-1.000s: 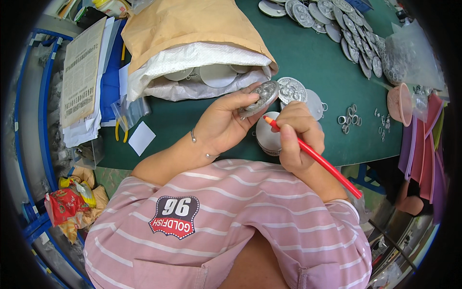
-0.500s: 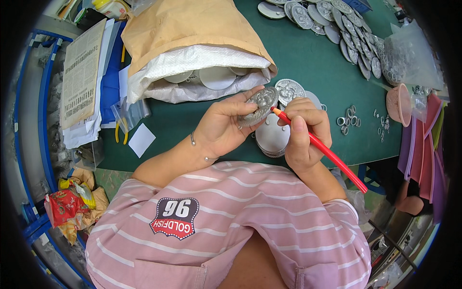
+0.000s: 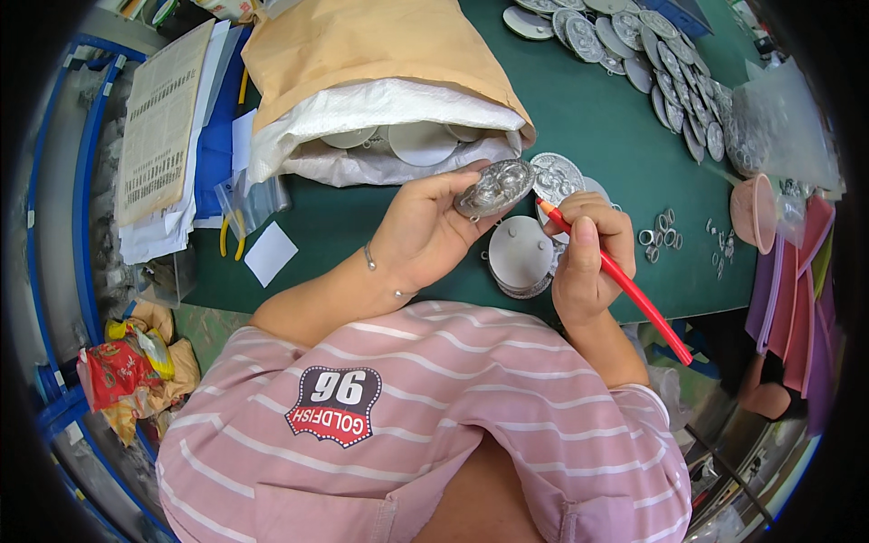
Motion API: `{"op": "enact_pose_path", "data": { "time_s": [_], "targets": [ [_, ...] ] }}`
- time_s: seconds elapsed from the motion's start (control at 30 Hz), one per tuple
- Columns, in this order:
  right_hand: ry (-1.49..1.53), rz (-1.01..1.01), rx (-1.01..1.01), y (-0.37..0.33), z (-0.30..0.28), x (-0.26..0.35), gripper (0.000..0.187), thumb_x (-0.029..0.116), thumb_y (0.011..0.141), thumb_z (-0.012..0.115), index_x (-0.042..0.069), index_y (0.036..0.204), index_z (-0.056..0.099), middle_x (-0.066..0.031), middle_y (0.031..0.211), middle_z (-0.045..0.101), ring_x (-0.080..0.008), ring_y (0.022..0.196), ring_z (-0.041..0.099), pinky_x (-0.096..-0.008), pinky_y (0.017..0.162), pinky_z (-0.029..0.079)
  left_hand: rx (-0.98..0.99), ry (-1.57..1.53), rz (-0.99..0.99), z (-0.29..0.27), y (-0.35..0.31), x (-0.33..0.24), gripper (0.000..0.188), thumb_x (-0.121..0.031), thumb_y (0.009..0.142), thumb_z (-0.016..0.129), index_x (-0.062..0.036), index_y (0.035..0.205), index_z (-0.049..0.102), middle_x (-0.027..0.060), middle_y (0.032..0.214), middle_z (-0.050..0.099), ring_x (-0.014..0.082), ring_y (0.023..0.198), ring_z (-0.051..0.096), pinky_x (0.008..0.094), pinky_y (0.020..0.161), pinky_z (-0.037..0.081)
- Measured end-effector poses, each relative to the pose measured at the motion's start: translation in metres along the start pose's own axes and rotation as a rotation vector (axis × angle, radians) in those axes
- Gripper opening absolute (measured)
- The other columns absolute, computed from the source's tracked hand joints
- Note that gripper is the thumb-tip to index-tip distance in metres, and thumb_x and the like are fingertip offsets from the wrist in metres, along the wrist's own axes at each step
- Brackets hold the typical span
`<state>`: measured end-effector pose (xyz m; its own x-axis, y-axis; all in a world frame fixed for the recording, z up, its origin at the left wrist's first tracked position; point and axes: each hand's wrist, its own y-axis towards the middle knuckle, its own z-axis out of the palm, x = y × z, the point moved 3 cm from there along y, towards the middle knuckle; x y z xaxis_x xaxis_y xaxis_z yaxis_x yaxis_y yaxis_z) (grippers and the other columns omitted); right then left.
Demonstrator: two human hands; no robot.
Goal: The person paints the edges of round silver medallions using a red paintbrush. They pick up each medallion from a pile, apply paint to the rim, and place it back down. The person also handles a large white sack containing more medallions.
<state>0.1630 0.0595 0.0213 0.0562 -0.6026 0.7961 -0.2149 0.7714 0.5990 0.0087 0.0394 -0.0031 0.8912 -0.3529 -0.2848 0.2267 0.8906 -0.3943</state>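
A red pencil [image 3: 638,300] is hovering beside a silver medallion [image 3: 495,188]

From where I'm standing, the person is leaning over a green table [image 3: 579,118], and the left hand [image 3: 425,226] is holding the medallion up above it, tilted, with its raised pattern facing upward. The thumb is pressing on the near rim and the fingers are clamping it from beneath, partly hidden. The right hand [image 3: 588,258] is gripping the pencil, its fingers closing together around the shaft. The red tip is pointing at the medallion's right edge, sitting just beside it.

Below the hands, a stack of round discs [image 3: 520,249] is resting near the table's front edge, its top one showing a plain face. Another patterned medallion [image 3: 558,172] is lying just behind the pencil tip. Metal rings [image 3: 668,231] are sitting to the right, near a pink cup [image 3: 754,215]. Farther back, a pile of medallions [image 3: 670,68] is spreading across the far right. A brown sack [image 3: 380,45] is lying open behind the left hand, with more discs [image 3: 423,143] showing inside.
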Motion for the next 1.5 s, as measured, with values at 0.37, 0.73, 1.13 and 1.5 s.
{"op": "enact_pose_path", "data": {
  "time_s": [0.37, 0.73, 1.13, 1.5],
  "targets": [
    [-0.149, -0.012, 0.13, 0.0, 0.007, 0.003, 0.008, 0.002, 0.077, 0.064, 0.003, 0.081, 0.058, -0.0102, 0.079, 0.063, -0.0231, 0.071, 0.057, -0.0323, 0.069, 0.043, 0.038, -0.082, -0.015, -0.013, 0.004, 0.003, 0.036, -0.022, 0.093, 0.039, 0.0068, 0.113, 0.046, 0.0169, 0.112, 0.054, 0.0254, 0.107, 0.053, 0.0376, 0.096, 0.04],
    [0.11, 0.193, -0.013, 0.01, 0.002, -0.012, 0.026, -0.01, 0.071, 0.066, 0.004, 0.086, 0.05, -0.0138, 0.09, 0.065, -0.0191, 0.08, 0.06, -0.0309, 0.074, 0.049, 0.033, 0.451, 0.056, -0.008, -0.002, 0.003, 0.025, -0.014, 0.089, 0.056, -0.0033, 0.111, 0.053, 0.006, 0.108, 0.053, 0.0163, 0.105, 0.051, 0.0321, 0.091, 0.043],
    [0.208, 0.193, 0.164, 0.013, 0.001, -0.009, 0.033, -0.009, 0.071, 0.069, 0.005, 0.091, 0.047, -0.0147, 0.093, 0.064, -0.0185, 0.088, 0.059, -0.0336, 0.086, 0.043, 0.095, 1.301, 0.839, 0.011, -0.02, -0.014, 0.017, 0.008, 0.071, 0.066, 0.0015, 0.086, 0.064, 0.0078, 0.085, 0.06, 0.0145, 0.079, 0.057, 0.0246, 0.07, 0.045],
    [0.587, 0.397, -0.051, 0.006, -0.004, -0.023, 0.032, -0.013, 0.074, 0.063, 0.006, 0.092, 0.045, -0.0153, 0.09, 0.063, -0.0156, 0.079, 0.059, -0.0259, 0.071, 0.048, 0.074, 1.269, 0.571, 0.007, -0.012, -0.01, 0.019, -0.001, 0.069, 0.073, 0.0008, 0.085, 0.062, 0.006, 0.086, 0.062, 0.013, 0.078, 0.058, 0.0255, 0.07, 0.046]
  ]
}}
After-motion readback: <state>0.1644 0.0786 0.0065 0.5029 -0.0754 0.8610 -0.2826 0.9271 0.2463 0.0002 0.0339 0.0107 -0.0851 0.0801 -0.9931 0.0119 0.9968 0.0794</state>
